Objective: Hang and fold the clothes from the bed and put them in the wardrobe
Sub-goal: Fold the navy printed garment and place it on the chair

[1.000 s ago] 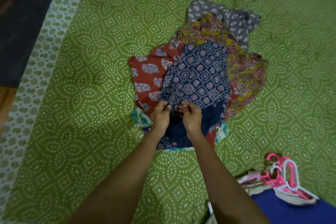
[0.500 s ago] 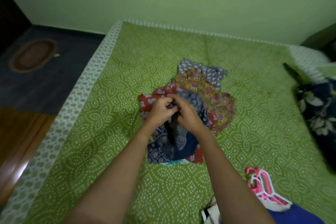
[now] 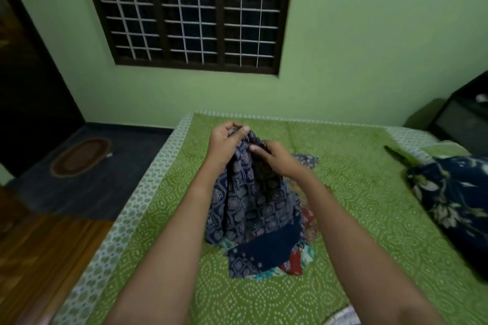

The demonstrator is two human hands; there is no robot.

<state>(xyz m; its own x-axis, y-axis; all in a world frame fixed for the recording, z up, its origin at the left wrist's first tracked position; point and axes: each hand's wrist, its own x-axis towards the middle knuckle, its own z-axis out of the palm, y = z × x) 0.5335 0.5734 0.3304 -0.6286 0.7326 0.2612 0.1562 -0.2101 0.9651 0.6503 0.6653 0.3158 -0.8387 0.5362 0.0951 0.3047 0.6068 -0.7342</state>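
Two bare arms reach out over the bed (image 3: pixel 369 192), which has a green cover with white dots. The left hand (image 3: pixel 227 140) is up high. Its fingers are curled, and they pinch the top edge of a dark blue printed cloth (image 3: pixel 250 200) with the thumb. The right hand (image 3: pixel 280 161) is just beside it and a little lower. Its fingers are curled too, and they grip the same cloth. The two hands are close together.

The blue cloth hangs down from the hands like a little tent. Its bottom end still lies on the pile of clothes (image 3: pixel 295 261). The pile is around the middle of the bed, a bit nearer the left edge. A red piece and a light blue-green piece peek out at the bottom of the pile. A grey dotted piece (image 3: pixel 307 161) shows behind the right hand.

A dark blue pillow with flowers (image 3: pixel 454 203) lies near the right edge of the bed. Past the far edge is a green wall with a barred window (image 3: pixel 190 13). A brown oval mat (image 3: pixel 80 157) lies on the dark floor to the left.
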